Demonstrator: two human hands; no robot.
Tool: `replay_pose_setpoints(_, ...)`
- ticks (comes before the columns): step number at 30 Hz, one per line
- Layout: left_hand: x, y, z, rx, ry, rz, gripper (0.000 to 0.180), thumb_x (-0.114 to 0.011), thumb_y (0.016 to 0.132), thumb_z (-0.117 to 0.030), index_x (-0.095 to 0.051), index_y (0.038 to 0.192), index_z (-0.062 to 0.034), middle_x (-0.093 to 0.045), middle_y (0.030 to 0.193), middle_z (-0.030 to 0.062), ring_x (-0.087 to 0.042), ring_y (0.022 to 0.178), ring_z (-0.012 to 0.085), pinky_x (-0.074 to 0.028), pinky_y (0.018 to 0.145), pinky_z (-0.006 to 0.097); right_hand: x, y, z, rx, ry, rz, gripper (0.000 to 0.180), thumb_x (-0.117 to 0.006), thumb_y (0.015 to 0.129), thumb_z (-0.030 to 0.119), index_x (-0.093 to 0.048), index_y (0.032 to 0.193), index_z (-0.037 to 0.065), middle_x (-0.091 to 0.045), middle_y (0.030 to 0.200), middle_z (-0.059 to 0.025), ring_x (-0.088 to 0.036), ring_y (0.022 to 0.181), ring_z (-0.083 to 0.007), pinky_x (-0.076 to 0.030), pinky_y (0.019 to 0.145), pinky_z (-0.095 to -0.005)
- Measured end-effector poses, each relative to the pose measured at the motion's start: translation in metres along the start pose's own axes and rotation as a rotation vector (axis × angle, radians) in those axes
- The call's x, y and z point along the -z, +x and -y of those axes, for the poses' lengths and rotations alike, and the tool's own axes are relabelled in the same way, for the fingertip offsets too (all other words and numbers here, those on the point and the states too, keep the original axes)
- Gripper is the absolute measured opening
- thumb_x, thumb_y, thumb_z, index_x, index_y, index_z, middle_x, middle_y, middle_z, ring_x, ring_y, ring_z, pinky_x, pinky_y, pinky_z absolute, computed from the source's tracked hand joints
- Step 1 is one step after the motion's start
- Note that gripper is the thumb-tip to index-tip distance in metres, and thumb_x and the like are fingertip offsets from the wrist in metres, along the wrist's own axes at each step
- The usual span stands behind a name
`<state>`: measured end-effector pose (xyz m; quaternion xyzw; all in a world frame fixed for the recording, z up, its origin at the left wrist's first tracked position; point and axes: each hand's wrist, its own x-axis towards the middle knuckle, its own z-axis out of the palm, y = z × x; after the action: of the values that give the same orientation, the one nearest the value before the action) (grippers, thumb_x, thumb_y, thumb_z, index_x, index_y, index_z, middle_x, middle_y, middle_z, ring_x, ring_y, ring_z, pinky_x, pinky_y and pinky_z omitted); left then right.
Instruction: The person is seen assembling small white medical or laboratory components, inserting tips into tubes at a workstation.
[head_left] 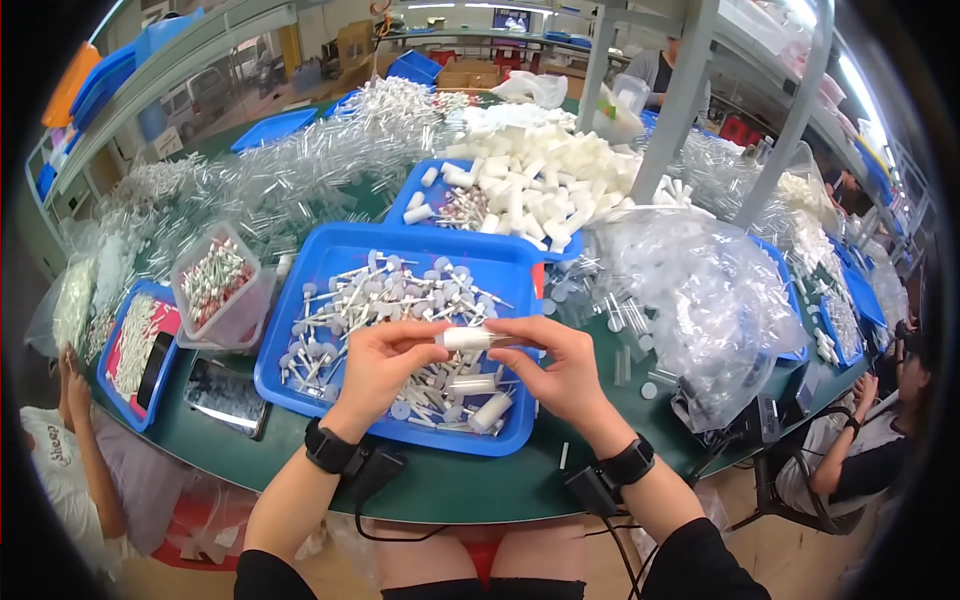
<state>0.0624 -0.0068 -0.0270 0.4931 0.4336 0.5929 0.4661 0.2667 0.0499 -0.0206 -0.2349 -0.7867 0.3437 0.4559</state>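
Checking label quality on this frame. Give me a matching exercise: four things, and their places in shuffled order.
Things:
1. white tube
2. clear tub of red-and-white parts
3. phone
4. crumpled clear plastic bag

Places:
A. flat on the green table, left of the big blue tray
B. right of the big blue tray
C. held between left hand and right hand
D. left of the big blue tray, behind the phone

Pairs: 1-C, 2-D, 3-A, 4-B

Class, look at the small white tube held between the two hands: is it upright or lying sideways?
Sideways. The white tube lies level, the left hand pinching one end and the right hand the other, above the blue tray.
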Motion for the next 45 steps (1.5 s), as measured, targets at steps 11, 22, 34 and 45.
replay_pose_setpoints(11,-0.012,-0.007,0.009,-0.113,-0.054,-0.032,0.027,-0.066,0.075,0.006,-0.062,0.101,0.004,-0.066,0.092,0.0111,-0.063,0.086,0.0152,-0.051,0.076,0.025,-0.009,0.0,0.005,-0.183,0.344,0.062,0.024,-0.062,0.082,0.004,-0.062,0.106,0.0,-0.064,0.103,-0.01,-0.062,0.091,-0.0156,-0.052,0.076,-0.0263)
replay_pose_setpoints(22,-0.022,-0.012,0.005,-0.286,0.21,-0.11,0.022,-0.071,0.065,0.009,-0.068,0.084,0.001,-0.067,0.086,0.0119,-0.063,0.079,0.0182,-0.05,0.069,0.026,-0.004,-0.008,0.015,0.046,-0.051,-0.04,0.023,-0.067,0.075,0.003,-0.065,0.098,0.003,-0.066,0.094,-0.0116,-0.066,0.081,-0.0213,-0.052,0.07,-0.0278)
replay_pose_setpoints(34,0.012,-0.003,0.024,-0.27,0.137,-0.116,0.024,-0.061,0.072,0.009,-0.061,0.095,0.0021,-0.061,0.102,0.0133,-0.058,0.096,0.02,-0.044,0.086,0.029,-0.012,-0.005,0.002,0.234,0.221,-0.141,0.025,-0.066,0.075,0.006,-0.062,0.1,0.002,-0.061,0.089,-0.0106,-0.061,0.082,-0.0245,-0.048,0.072,-0.0303)
replay_pose_setpoints(45,0.024,0.001,0.042,-0.189,0.245,-0.053,0.016,-0.058,0.082,0.002,-0.06,0.098,0.0026,-0.06,0.097,0.0071,-0.057,0.088,0.0135,-0.045,0.08,0.025,-0.019,-0.01,-0.01,0.111,0.134,-0.091,0.022,-0.065,0.074,0.008,-0.06,0.094,0.001,-0.06,0.086,-0.0137,-0.058,0.081,-0.0312,-0.046,0.069,-0.0355)
